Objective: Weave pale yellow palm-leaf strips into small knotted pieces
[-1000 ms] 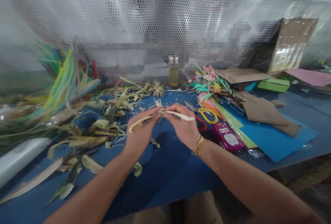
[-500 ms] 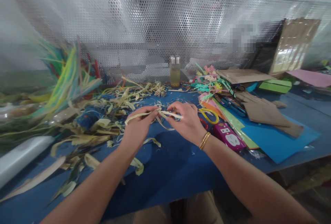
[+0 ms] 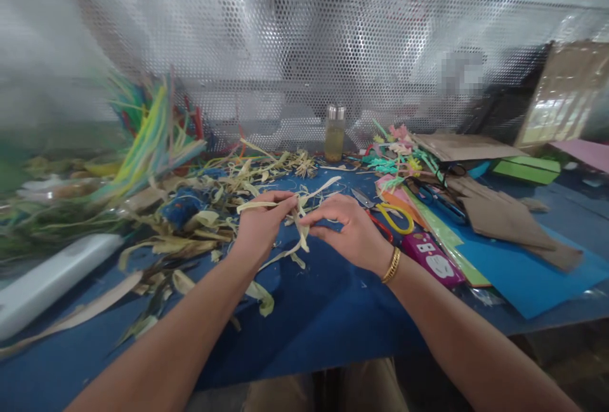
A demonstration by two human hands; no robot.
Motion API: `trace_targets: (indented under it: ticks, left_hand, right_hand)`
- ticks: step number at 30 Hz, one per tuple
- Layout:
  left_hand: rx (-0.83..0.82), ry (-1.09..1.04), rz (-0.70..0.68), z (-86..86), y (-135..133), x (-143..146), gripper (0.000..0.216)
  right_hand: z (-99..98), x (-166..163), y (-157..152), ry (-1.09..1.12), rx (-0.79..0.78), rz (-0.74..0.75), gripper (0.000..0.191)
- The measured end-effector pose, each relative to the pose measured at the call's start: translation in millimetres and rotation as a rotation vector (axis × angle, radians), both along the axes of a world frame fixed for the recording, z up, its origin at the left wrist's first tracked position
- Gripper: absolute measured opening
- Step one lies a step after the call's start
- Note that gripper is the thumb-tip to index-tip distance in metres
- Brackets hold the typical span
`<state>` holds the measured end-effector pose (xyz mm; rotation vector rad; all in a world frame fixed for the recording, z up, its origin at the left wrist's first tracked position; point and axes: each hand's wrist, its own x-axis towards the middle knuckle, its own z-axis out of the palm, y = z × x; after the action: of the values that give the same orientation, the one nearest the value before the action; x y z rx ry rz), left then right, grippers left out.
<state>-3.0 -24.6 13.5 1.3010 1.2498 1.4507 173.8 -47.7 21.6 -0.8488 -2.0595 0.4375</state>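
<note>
Over the blue table (image 3: 323,317) my left hand (image 3: 259,228) pinches pale dried leaf strips (image 3: 299,221); one strip runs left over its fingers and others hang down and curl toward the table. My right hand (image 3: 349,231), with a gold bracelet on the wrist, is closed on the same strips just to the right. The two hands are almost touching. A heap of dried leaf scraps (image 3: 209,209) lies to the left and behind them.
A perforated metal screen (image 3: 304,50) closes the back. A small bottle of yellowish liquid (image 3: 334,134) stands before it. Right of my hands lie yellow-handled scissors (image 3: 392,215), a pink power strip (image 3: 431,256), coloured paper sheets (image 3: 514,259) and brown paper. Bright plastic strips (image 3: 147,139) stand at the left.
The strip was held stretched out between both hands; now it is bent, with loops and ends hanging below my fingers. The view has shifted a little to the left.
</note>
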Motion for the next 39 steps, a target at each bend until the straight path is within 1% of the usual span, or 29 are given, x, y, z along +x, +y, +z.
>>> trace_targets:
  ticks: [3,5,7,10,13,16,19,22,25,27,31,34,39]
  left_hand:
    - [0.018,0.022,-0.014,1.5,-2,1,0.023]
    - [0.012,0.009,-0.033,2.7,-4,2,0.022]
    - [-0.003,0.016,-0.054,3.4,-6,4,0.021]
    - [-0.004,0.051,-0.096,3.2,-7,5,0.02]
    - [0.012,0.048,-0.125,2.4,-8,7,0.016]
    - [0.005,0.049,-0.125,1.1,-8,8,0.014]
    - [-0.013,0.06,-0.118,-0.2,-8,8,0.013]
    - [-0.036,0.052,-0.119,0.7,-8,9,0.013]
    - [-0.052,0.046,-0.122,3.0,-10,10,0.016]
    - [-0.05,0.05,-0.125,3.4,-11,10,0.017]
    - [-0.024,0.093,-0.112,0.2,-9,9,0.018]
    - [0.008,0.162,-0.109,-2.4,-7,7,0.019]
    - [0.124,0.375,-0.077,-3.0,-10,7,0.017]
  right_hand:
    - [2.7,-1,-2,0.028,0.088,-0.042,0.006]
    - [5.0,-2,-3,0.103,0.129,-0.027,0.005]
    - [6.5,-3,-6,0.198,0.126,0.009,0.006]
    - [4.7,-6,-10,0.299,0.033,0.056,0.005]
    - [-3.2,-12,-11,0.314,-0.116,0.069,0.005]
    - [-12.5,-16,-8,0.305,-0.276,0.008,0.008]
    - [-16.9,-17,-5,0.356,-0.387,-0.06,0.012]
    - [-15.5,-17,-4,0.378,-0.435,-0.105,0.012]
    - [-13.1,-18,-4,0.398,-0.483,-0.102,0.011]
    - [-12.5,-18,-4,0.419,-0.526,-0.102,0.011]
    - [-12.2,-19,-3,0.428,-0.584,-0.15,0.011]
    - [-11.6,-19,-4,0.422,-0.594,-0.169,0.009]
    - [-10.8,-18,-4,0.401,-0.58,-0.203,0.009]
